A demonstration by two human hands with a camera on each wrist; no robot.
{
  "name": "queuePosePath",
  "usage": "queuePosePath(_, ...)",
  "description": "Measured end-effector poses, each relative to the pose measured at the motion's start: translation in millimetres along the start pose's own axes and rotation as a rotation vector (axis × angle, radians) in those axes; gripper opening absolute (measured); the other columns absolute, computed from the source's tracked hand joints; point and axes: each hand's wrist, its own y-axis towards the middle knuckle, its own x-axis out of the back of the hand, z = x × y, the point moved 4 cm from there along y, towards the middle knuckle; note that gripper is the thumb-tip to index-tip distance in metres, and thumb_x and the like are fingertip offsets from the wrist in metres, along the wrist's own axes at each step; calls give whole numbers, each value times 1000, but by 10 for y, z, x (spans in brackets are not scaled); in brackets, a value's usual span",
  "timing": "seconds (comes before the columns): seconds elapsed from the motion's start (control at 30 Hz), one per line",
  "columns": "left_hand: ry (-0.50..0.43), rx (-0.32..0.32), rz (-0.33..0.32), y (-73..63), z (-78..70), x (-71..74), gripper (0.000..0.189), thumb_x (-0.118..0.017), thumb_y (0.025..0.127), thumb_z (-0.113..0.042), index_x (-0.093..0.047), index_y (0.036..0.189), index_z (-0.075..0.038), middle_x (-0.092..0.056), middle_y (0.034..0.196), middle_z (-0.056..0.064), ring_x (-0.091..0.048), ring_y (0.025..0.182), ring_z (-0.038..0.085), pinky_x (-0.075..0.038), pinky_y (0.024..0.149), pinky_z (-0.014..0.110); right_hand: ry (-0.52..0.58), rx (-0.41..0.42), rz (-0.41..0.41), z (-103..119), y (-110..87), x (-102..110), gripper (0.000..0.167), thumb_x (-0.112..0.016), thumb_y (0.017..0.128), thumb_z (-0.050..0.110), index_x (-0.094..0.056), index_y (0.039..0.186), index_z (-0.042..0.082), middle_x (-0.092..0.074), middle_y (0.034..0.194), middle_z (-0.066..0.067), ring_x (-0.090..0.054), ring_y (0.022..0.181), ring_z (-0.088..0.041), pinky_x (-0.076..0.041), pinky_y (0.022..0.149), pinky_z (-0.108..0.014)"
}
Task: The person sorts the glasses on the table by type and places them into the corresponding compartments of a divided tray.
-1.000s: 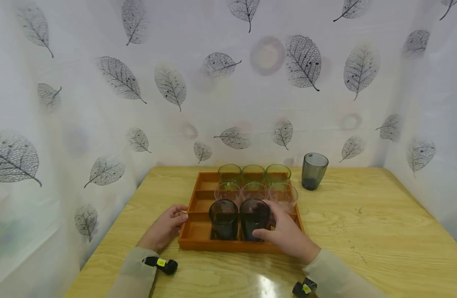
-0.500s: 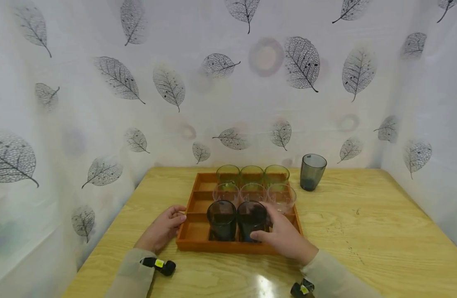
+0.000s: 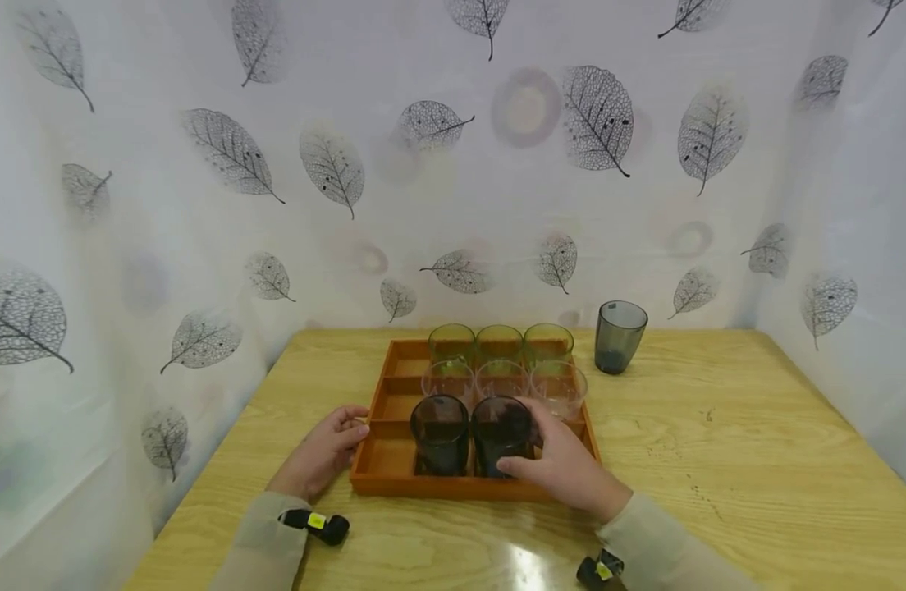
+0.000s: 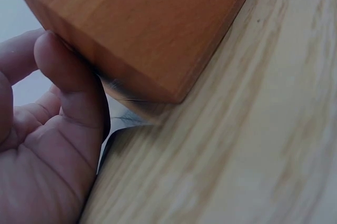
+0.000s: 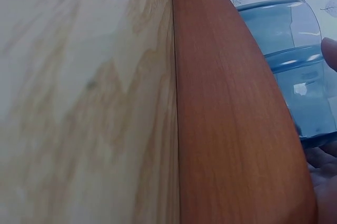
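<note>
An orange-brown wooden tray (image 3: 382,455) with dividers lies on the table. In its front row two dark smoky glass tumblers stand side by side: the left tumbler (image 3: 440,451) and the right tumbler (image 3: 493,447). My right hand (image 3: 571,468) grips the right tumbler, thumb in front and fingers round its far right side. In the right wrist view, two tumblers (image 5: 305,89) look bluish behind the tray wall (image 5: 231,108). My left hand (image 3: 323,451) touches the tray's left wall from outside. The left wrist view shows the thumb (image 4: 63,66) against the tray corner (image 4: 137,34).
Three clear glasses (image 3: 559,390) fill part of the tray's middle row, and three green glasses (image 3: 451,341) the back row. Another smoky tumbler (image 3: 620,336) stands on the table (image 3: 719,427) at the back right. A leaf-print curtain (image 3: 394,197) surrounds the table.
</note>
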Motion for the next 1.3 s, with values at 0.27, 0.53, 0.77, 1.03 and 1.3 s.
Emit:
queuePosePath(0.27, 6, -13, -14, 22, -26, 3, 41, -58, 105, -15, -39, 138, 0, -55, 104, 6, -53, 80, 14, -47, 66, 26, -11, 3, -29, 44, 11, 25, 77, -80, 89, 37, -38, 152, 21, -51, 141, -6, -55, 128, -26, -43, 105, -51)
queuePosePath(0.53, -6, 4, -16, 10, 4, 14, 42, -60, 104, -17, -40, 138, -4, -55, 105, 6, -53, 79, 14, -47, 66, 25, -67, 72, -68, 123, -8, 79, 74, -76, 92, 37, -38, 155, 22, -45, 151, -5, -47, 136, -28, -39, 107, -55)
queuePosePath(0.77, -8, 10, -14, 9, 9, 19, 39, -59, 104, -16, -40, 137, -3, -56, 104, 5, -54, 80, 13, -47, 66, 25, 19, 176, -79, 241, -16, 217, 71, -74, 95, 22, -35, 155, 17, -47, 151, -7, -45, 138, -24, -37, 110, -41)
queuePosePath(1.03, 5, -2, -7, 1, -4, 15, 43, -59, 105, -18, -39, 139, -1, -56, 104, 5, -53, 79, 13, -46, 65, 25, 18, 184, -118, 230, 21, 534, 71, -71, 97, 19, -32, 156, 10, -44, 152, -14, -43, 139, -32, -35, 110, -47)
queuePosePath(1.3, 7, -8, 10, -8, -21, -6, 46, -60, 104, -20, -38, 139, 0, -56, 105, 5, -54, 80, 13, -47, 66, 25, -89, 181, -204, 221, 54, 1009, 73, -69, 99, 21, -27, 157, 7, -42, 154, -11, -39, 142, -29, -33, 108, -18)
